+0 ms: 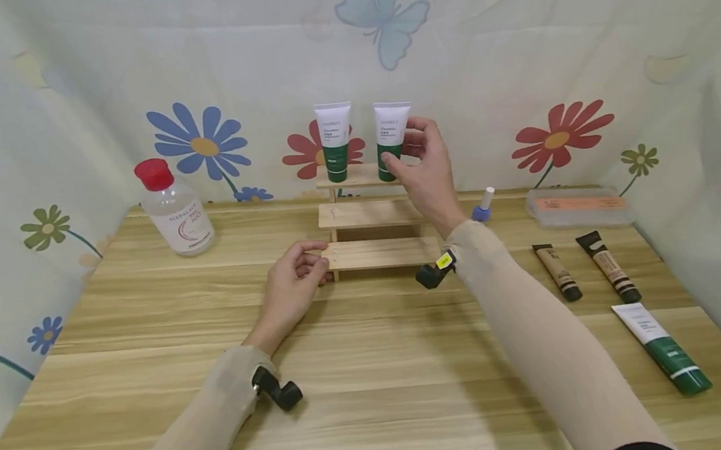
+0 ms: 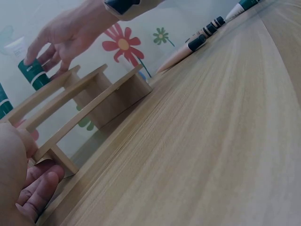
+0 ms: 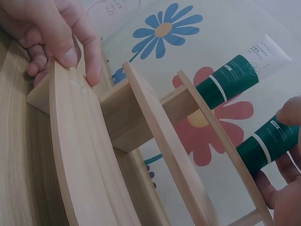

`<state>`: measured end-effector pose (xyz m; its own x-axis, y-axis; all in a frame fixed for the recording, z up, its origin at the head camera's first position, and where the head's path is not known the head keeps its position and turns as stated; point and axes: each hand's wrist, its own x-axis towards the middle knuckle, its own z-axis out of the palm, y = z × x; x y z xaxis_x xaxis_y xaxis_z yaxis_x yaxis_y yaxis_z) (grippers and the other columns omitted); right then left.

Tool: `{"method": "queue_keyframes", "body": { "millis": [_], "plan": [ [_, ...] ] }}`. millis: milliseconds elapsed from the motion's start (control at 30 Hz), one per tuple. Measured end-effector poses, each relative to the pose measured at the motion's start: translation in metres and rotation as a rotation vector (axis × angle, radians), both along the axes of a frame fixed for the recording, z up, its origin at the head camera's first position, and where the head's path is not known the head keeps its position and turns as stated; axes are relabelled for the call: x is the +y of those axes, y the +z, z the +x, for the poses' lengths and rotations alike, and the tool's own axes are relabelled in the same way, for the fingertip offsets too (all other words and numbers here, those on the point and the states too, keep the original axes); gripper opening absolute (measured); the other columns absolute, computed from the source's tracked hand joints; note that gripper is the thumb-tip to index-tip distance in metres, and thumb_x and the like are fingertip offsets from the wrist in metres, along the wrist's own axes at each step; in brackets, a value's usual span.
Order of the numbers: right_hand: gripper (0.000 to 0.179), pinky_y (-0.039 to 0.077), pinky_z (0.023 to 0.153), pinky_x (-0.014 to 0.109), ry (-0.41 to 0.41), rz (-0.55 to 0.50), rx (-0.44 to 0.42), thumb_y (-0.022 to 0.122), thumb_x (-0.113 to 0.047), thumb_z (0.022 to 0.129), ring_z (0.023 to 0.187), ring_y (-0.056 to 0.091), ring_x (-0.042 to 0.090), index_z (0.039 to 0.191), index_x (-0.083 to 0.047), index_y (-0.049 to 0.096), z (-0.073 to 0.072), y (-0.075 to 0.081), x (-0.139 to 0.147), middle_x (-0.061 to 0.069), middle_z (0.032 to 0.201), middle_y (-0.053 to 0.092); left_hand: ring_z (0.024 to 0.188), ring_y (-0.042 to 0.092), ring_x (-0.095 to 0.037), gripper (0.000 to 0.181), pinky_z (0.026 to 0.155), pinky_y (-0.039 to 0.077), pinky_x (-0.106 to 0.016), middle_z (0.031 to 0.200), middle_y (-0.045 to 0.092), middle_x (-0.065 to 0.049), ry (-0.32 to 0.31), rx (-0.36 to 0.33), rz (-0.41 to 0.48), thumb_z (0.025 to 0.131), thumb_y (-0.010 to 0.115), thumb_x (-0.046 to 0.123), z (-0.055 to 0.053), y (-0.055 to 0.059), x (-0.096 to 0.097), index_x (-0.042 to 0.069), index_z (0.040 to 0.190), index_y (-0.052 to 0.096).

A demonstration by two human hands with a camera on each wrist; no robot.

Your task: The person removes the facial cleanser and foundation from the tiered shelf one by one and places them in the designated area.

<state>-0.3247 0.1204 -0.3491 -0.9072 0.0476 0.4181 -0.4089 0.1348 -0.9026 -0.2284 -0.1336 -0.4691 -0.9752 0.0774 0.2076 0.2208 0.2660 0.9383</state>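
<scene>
Head view, near to far. Lower right of frame: a green-and-white tube (image 1: 663, 348) lies flat on the wooden table (image 1: 382, 402), with two tan tubes with black caps (image 1: 585, 269) lying just above it. Centre: the left hand (image 1: 292, 288) grips the left end of the bottom step of the three-step wooden rack (image 1: 372, 212), thumb on top and fingers curled under. Beyond it, the right hand (image 1: 424, 168) pinches the right white-and-green tube (image 1: 392, 138), which stands cap down on the top step. A matching left tube (image 1: 334, 142) stands upright just beside it. Upper left: a clear bottle with red cap (image 1: 172, 207). Right of the rack: a small blue bottle (image 1: 483, 206) and a flat clear case (image 1: 576, 206), near the flowered curtain (image 1: 581, 40).
</scene>
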Motion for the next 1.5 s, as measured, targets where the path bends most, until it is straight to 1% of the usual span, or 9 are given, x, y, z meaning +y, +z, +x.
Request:
{"method": "queue_keyframes", "body": {
  "millis": [400,600,767,900,1067,1167,1300,1400,1500],
  "plan": [
    [0.054,0.062,0.103,0.041,-0.016,0.056,0.012,0.079,-0.005,0.103,0.123,0.065,0.023,0.148,-0.013,0.051,0.001,-0.001,0.002,0.012,0.141,0.062,0.093,0.077,-0.031,0.027,0.080,0.066,-0.027,0.109,0.077,-0.016,0.001,0.008,0.003,0.113,0.068,0.018,0.000,0.000,0.000,0.010,0.138,0.071],
    [0.053,0.063,0.100,0.041,-0.011,0.046,0.023,0.079,-0.002,0.101,0.122,0.065,0.025,0.146,-0.012,0.052,0.003,-0.001,0.004,0.013,0.139,0.062,0.094,0.077,-0.030,0.026,0.080,0.066,-0.028,0.109,0.077,-0.016,-0.004,0.002,0.006,0.113,0.068,0.018,0.000,0.000,0.001,0.011,0.138,0.071],
    [0.053,0.062,0.095,0.038,-0.022,0.032,0.047,0.079,-0.003,0.100,0.120,0.065,0.026,0.145,-0.011,0.052,0.008,-0.002,0.010,0.012,0.137,0.063,0.094,0.076,-0.030,0.026,0.080,0.066,-0.028,0.109,0.076,-0.015,-0.008,-0.009,0.012,0.113,0.068,0.016,0.001,0.001,0.002,0.012,0.138,0.071],
    [0.053,0.062,0.093,0.036,-0.030,0.015,0.062,0.078,-0.001,0.100,0.120,0.066,0.025,0.145,-0.011,0.052,0.014,0.001,0.017,0.012,0.136,0.063,0.093,0.076,-0.029,0.025,0.079,0.066,-0.027,0.109,0.076,-0.015,-0.006,-0.011,0.009,0.113,0.068,0.016,0.001,0.001,0.002,0.012,0.138,0.071],
    [0.052,0.060,0.096,0.035,-0.038,0.015,0.065,0.077,-0.003,0.101,0.122,0.065,0.023,0.146,-0.014,0.052,0.024,0.006,0.030,0.011,0.138,0.063,0.093,0.076,-0.030,0.026,0.079,0.066,-0.027,0.109,0.076,-0.015,-0.005,-0.001,0.007,0.113,0.068,0.016,0.001,0.000,0.001,0.011,0.138,0.071],
    [0.052,0.061,0.097,0.034,-0.045,0.014,0.066,0.076,-0.003,0.102,0.122,0.065,0.023,0.147,-0.014,0.052,0.029,0.006,0.040,0.010,0.139,0.062,0.093,0.076,-0.031,0.026,0.079,0.066,-0.027,0.109,0.076,-0.016,-0.004,0.004,0.005,0.113,0.068,0.016,0.000,-0.001,0.000,0.010,0.138,0.071],
    [0.052,0.062,0.093,0.028,-0.060,-0.010,0.082,0.075,-0.001,0.100,0.119,0.065,0.022,0.146,-0.013,0.054,0.036,0.003,0.056,0.008,0.134,0.063,0.093,0.076,-0.031,0.026,0.079,0.066,-0.028,0.109,0.076,-0.016,-0.004,0.002,-0.003,0.113,0.068,0.017,0.001,-0.001,0.000,0.011,0.138,0.071],
    [0.052,0.063,0.090,0.025,-0.077,-0.020,0.095,0.075,-0.001,0.100,0.118,0.065,0.022,0.146,-0.013,0.055,0.044,0.001,0.067,0.007,0.133,0.064,0.093,0.076,-0.030,0.026,0.079,0.066,-0.028,0.109,0.076,-0.015,-0.004,0.001,-0.007,0.113,0.068,0.017,0.001,-0.001,0.000,0.011,0.139,0.071],
    [0.052,0.062,0.091,0.024,-0.095,-0.012,0.085,0.076,-0.003,0.101,0.120,0.064,0.023,0.147,-0.016,0.055,0.056,0.001,0.079,0.005,0.134,0.064,0.093,0.076,-0.030,0.027,0.079,0.066,-0.027,0.110,0.076,-0.015,0.000,0.003,-0.009,0.113,0.068,0.018,0.000,-0.002,-0.001,0.011,0.139,0.071]
  ]
}}
